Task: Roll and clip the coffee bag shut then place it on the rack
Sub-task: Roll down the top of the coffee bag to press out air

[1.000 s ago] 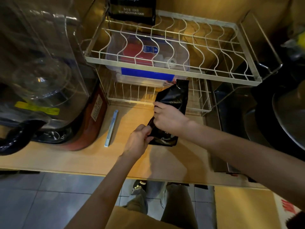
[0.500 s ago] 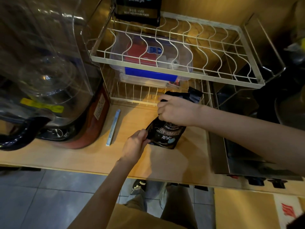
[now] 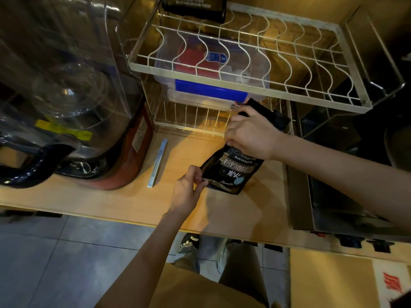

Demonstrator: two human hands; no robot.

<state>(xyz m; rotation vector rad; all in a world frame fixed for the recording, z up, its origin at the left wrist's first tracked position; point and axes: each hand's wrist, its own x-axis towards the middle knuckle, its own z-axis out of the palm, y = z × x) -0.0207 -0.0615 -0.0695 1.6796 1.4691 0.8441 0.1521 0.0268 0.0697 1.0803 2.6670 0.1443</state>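
A black coffee bag (image 3: pixel 233 172) with white lettering lies tilted on the wooden counter (image 3: pixel 133 203), its printed face up. My right hand (image 3: pixel 249 134) grips the bag's upper part, where the top is folded over. My left hand (image 3: pixel 189 187) pinches the bag's lower left corner. A pale blue sealing clip (image 3: pixel 157 163) lies flat on the counter to the left of the bag, untouched. The white wire rack (image 3: pixel 244 85) stands behind the bag, with an upper and a lower shelf.
A second black coffee bag (image 3: pixel 193 7) stands at the rack's upper back left. A clear plastic box with a blue latch (image 3: pixel 211 90) sits on the lower shelf. A large blender with a clear cover (image 3: pixel 66 96) is at left. A metal appliance (image 3: pixel 333 185) is at right.
The bag has been turned so its printed face shows, and its top has gone from standing up to folded down under my right hand. My left hand stayed at the lower corner.
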